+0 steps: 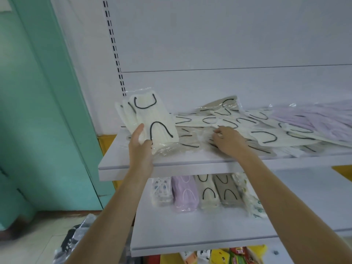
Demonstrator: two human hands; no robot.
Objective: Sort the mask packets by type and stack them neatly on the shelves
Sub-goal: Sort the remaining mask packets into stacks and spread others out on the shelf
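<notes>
Seemingly mid-sort, a person faces a white shop shelving unit, seen from their own head looking down. Their left hand (140, 147) grasps a fanned bundle of cream mask packets (152, 119) with black ear loops, thumb and fingers closed round its lower part, holding it upright over the left end of the upper shelf (171, 166). Their right hand (227, 140) rests on a loose pile of packets (266, 134) spread along that shelf, cream and beige mixed, with lilac packets (314, 119) at the far right. Its fingers bend down onto the plastic, but it cannot be told whether they have pinched a packet. On the lower shelf (190, 231), a row of sorted stacks (205, 191) lies side by side. To do this step well, the right hand should probably draw out only a cream packet, checking it against the similar beige. It should then square that packet with the bundle's edges, since slippery wrappers may slide apart.
</notes>
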